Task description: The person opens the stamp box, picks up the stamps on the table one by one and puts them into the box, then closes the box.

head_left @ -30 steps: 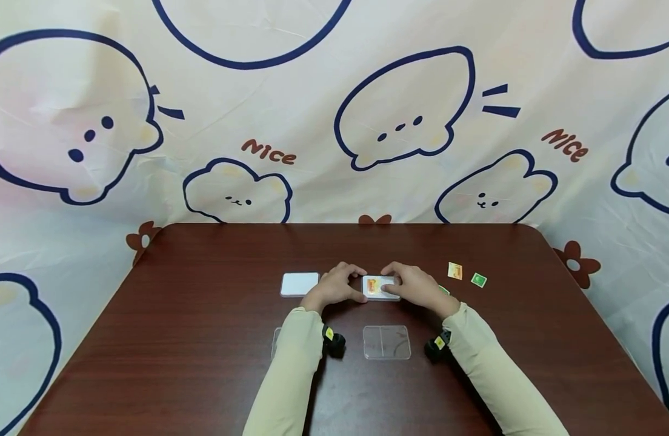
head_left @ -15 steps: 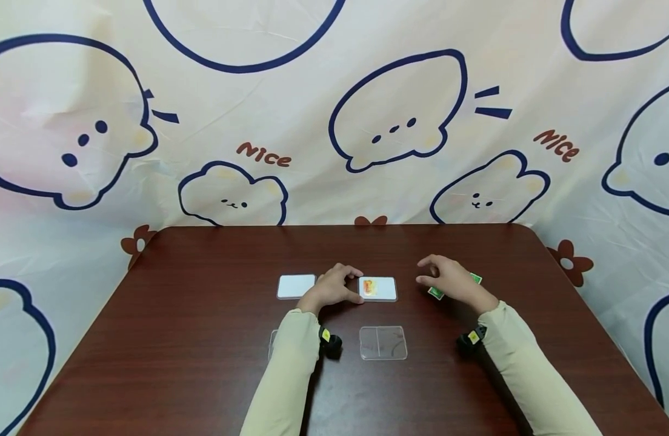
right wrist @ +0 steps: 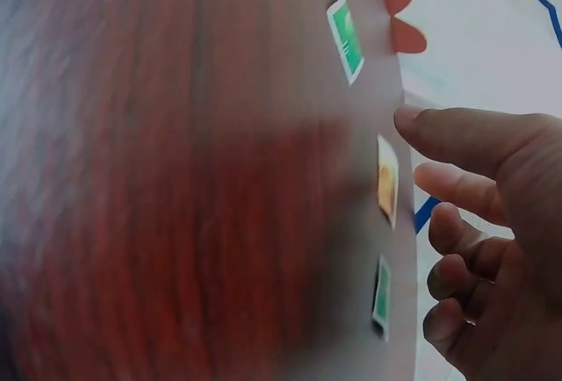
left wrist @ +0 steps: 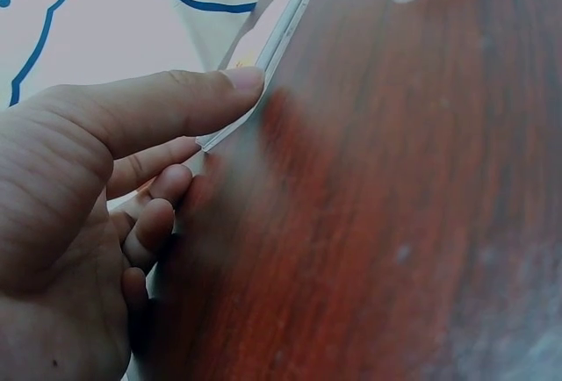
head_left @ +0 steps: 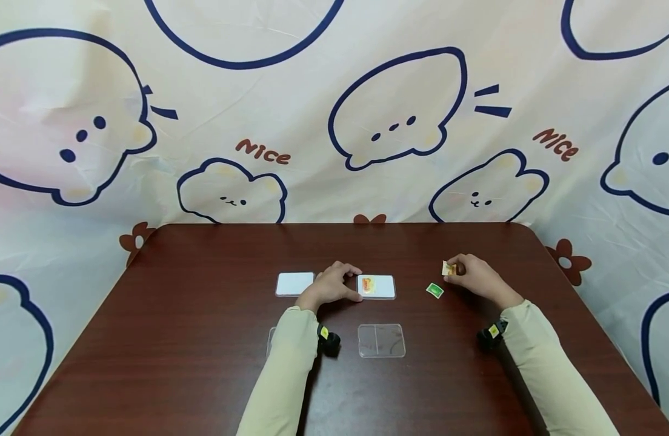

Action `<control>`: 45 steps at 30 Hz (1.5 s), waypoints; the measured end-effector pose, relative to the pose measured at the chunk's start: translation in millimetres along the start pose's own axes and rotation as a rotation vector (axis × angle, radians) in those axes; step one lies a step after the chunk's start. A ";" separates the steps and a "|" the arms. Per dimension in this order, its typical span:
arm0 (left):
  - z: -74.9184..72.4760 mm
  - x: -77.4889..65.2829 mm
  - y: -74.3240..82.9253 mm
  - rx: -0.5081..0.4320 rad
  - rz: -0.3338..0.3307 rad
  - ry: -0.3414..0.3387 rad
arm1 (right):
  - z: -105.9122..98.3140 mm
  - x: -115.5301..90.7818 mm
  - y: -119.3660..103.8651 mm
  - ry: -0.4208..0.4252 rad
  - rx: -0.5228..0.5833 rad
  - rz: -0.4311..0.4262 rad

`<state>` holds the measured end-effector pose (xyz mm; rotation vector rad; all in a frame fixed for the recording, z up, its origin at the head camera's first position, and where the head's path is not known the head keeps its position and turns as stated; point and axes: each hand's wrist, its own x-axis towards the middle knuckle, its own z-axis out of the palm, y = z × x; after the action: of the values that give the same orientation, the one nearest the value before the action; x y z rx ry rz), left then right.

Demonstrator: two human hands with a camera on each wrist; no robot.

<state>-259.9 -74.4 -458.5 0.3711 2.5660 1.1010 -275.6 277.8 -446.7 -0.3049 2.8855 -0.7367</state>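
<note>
In the head view, my left hand (head_left: 330, 286) holds the left end of a flat white case (head_left: 382, 287) with a clear rim. The left wrist view shows the thumb on the edge of this case (left wrist: 290, 17). A small yellow-orange, stamp-like piece (head_left: 368, 284) lies on its left half. Farther right, my right hand (head_left: 480, 278) hovers by another white-edged yellow piece (head_left: 447, 268). In the right wrist view, thumb and forefinger stand apart beside that yellow piece (right wrist: 386, 181), not closed on it. Green stamp-like pieces lie either side: one green piece (right wrist: 346, 39) and a second green piece (right wrist: 382, 300).
Left of my left hand lies a second white case (head_left: 294, 284). A clear, divided plastic lid or tray (head_left: 382, 341) sits nearer me. Another clear edge (head_left: 271, 340) shows partly behind the left sleeve. The brown table (head_left: 165, 351) ends at a printed cloth backdrop.
My right hand has left the white case and moved right to the loose yellow piece, uncovering a green piece and covering the farther one. My left hand stays at the case.
</note>
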 end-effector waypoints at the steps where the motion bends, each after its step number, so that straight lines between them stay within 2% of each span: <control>1: 0.0 0.5 -0.1 0.005 0.003 0.001 | -0.4 0.0 1.0 0.000 -0.002 -0.003; 10: 0.6 1.2 0.1 0.010 0.003 -0.005 | -2.5 1.1 6.8 -0.002 -0.027 0.016; 17: 0.4 1.5 3.0 0.037 0.028 -0.009 | -2.2 2.0 12.2 -0.009 -0.063 0.018; 29: 0.4 0.4 1.4 0.021 0.016 -0.003 | -1.4 1.5 10.1 -0.031 -0.034 0.033; 45: 1.7 1.0 -2.3 0.024 0.010 0.008 | 1.3 3.8 14.3 0.021 -0.023 0.015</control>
<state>-260.4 -74.5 -461.5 0.3866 2.5887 1.0781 -281.3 288.6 -455.1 -0.2789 2.9147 -0.7093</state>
